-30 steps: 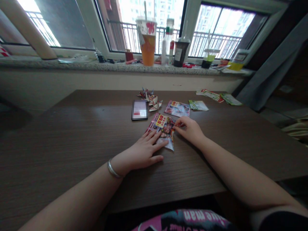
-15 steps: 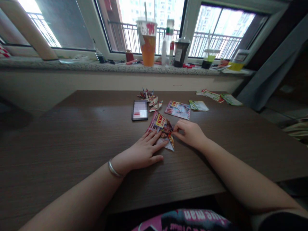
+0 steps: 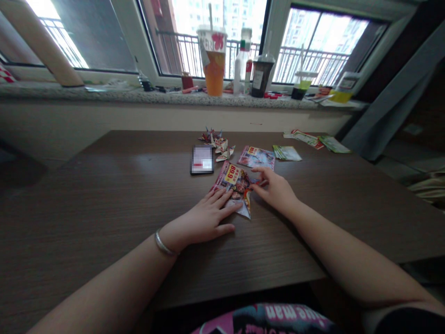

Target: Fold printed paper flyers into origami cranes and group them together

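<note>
A colourful printed paper [image 3: 233, 182], partly folded, lies on the dark wooden table [image 3: 104, 204]. My left hand [image 3: 205, 219] rests flat on its near left part with the fingers stretched out, holding it down. A silver bangle [image 3: 162, 245] is on that wrist. My right hand [image 3: 274, 188] lies at the paper's right edge, fingers extended and pressing along the fold.
A phone [image 3: 202, 159] lies just beyond the paper. Folded paper cranes [image 3: 217, 141] sit behind it, more printed sheets [image 3: 256, 157] and leaflets [image 3: 306, 138] to the right. Drink cups [image 3: 212, 58] and bottles [image 3: 241, 62] stand on the windowsill.
My right hand has gone from pinching the paper's right corner to lying flatter against the fold, shifted slightly away from me. The left hand has stayed in place.
</note>
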`<state>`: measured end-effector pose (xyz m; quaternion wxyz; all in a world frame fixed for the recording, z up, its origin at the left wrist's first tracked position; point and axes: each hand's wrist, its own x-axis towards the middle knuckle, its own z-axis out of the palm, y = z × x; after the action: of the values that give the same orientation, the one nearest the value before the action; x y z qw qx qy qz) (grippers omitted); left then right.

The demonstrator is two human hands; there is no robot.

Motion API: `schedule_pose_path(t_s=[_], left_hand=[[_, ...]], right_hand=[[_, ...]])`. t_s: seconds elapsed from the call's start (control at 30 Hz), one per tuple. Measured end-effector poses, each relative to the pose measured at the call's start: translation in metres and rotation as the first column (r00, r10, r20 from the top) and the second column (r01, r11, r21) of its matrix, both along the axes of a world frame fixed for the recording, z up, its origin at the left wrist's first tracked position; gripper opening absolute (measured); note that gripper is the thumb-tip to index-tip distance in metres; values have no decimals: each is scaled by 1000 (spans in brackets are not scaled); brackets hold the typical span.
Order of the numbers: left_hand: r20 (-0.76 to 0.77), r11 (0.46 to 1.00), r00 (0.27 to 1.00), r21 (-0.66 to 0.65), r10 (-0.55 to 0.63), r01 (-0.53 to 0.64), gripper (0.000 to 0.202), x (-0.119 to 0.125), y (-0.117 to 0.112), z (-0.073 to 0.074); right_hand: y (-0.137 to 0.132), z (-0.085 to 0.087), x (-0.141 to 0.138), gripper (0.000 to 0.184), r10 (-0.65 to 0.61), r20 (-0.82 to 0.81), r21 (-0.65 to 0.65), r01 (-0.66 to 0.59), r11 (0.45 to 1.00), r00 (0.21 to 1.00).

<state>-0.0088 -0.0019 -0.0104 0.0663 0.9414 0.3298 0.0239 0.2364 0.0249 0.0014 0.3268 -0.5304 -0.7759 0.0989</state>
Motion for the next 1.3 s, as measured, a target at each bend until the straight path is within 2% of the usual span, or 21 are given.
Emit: schedule_pose_path(t_s=[0.17,0.27,0.5,0.77,0.97,1.07,1.17,1.3], left_hand=[[-31,1000,999,-6,15,-15,60,2,0,2],[-38,1000,999,-11,21,-22,58,2,0,4],[-51,999,998,-28,37,-38,58,3,-1,6],[-2,998,998,10,55,-55,58,4,0,6],[137,990,981,4,140,-142,69,6,-1,7],[228,986,960,5,163,-169,76,7,-2,6],[307,985,940,36,149,-168,82,6,-1,6],[366,984,924,92,111,-154,87,7,0,7]], right_hand=[[6,-7,1,11,59,-102,-109,-70,992,993],[8,-9,2,11,66,-108,-137,-81,987,992],[9,-11,1,16,27,12,-211,-24,977,1000],[7,-10,-3,16,0,-7,-196,-1,981,1000],[8,-10,-5,19,-54,-115,-135,38,990,992],[8,-11,-7,18,-36,-178,-130,12,991,983],[8,-11,-9,19,8,-281,-180,-61,982,960],[9,-11,-11,24,68,-482,-271,-222,936,874]])
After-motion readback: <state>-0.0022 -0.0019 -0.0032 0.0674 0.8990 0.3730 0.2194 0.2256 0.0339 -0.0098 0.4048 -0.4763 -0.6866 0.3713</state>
